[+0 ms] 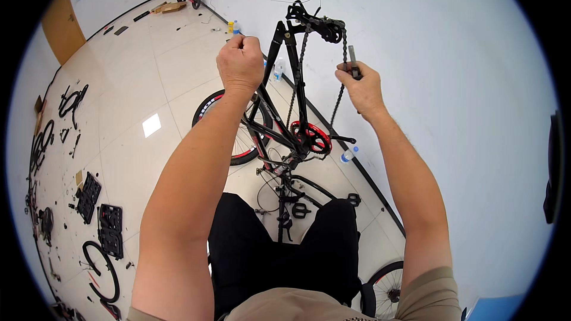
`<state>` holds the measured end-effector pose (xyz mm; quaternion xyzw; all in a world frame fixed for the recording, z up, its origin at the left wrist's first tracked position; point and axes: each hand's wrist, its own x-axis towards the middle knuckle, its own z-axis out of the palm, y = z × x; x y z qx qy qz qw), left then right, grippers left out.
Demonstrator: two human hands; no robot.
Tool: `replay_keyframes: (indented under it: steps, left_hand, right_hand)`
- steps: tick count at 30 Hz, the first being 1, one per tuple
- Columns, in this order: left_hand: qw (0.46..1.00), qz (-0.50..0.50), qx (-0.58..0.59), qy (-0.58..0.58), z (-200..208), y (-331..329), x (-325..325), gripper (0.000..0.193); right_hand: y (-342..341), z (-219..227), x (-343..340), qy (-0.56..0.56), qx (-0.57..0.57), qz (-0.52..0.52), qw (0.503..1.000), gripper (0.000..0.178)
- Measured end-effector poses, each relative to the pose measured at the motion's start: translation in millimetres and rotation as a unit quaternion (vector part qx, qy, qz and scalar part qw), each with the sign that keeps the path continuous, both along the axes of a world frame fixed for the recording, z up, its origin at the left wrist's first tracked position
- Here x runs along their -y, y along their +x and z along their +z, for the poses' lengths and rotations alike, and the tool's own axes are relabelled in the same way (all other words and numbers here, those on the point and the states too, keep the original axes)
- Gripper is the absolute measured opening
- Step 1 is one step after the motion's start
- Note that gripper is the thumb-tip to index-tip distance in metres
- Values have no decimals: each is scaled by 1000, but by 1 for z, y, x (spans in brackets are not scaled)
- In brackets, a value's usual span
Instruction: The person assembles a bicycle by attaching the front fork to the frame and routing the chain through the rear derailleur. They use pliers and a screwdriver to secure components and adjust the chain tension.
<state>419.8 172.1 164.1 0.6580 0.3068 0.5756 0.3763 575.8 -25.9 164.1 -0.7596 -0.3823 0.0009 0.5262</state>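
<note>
A black bicycle frame (288, 68) stands upside down in front of me, its rear end raised. On top sits the rear derailleur (327, 28), with the chain (337, 104) running down to the red chainring (318, 137). My right hand (364, 88) is closed on a small tool (353, 59) with a grey metal bar and a dark body, right at the chain's right-hand run. To the left of the rear stays, my left hand (240, 62) is held up in a fist; whatever its fingers hold, if anything, is hidden.
Behind the frame lies a wheel (244, 157). A crank arm (344, 139) juts right near a water bottle (350, 154). Black tool cases (110, 232) and loose bike parts are spread on the left floor. The white wall (452, 83) rises close on the right.
</note>
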Motion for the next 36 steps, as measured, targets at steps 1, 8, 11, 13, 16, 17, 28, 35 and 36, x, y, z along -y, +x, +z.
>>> replay_keyframes:
  steps: [1,8,11,13,16,17,28,35,36]
  left_hand:
    - [1000,-1,-12,-4,0,0,-2,31]
    - [1000,-11,-13,0,1,2,1,32]
    - [1000,-3,-12,2,0,2,-2,32]
    - [1000,-6,-1,5,-1,2,-2,31]
    - [1000,-12,0,0,-3,4,-6,31]
    - [1000,-12,-2,-3,-3,3,-6,31]
    - [1000,-16,9,2,-3,6,-7,30]
    - [999,-35,10,-2,0,5,-3,30]
    - [999,-33,8,-2,0,4,-3,30]
  right_hand:
    - [-1,-6,0,1,-10,0,1000,23]
    - [-12,-49,5,50,-108,29,992,22]
    - [-17,-59,7,39,-156,34,986,22]
    - [-17,-65,12,0,-157,23,987,22]
    - [-18,-72,22,-3,-139,13,990,25]
    - [-17,-73,27,-8,-140,6,990,24]
    - [-4,-140,87,-92,-145,-49,984,23]
    - [5,-194,97,-141,-112,-97,979,23]
    - [4,-197,96,-136,-116,-100,979,23]
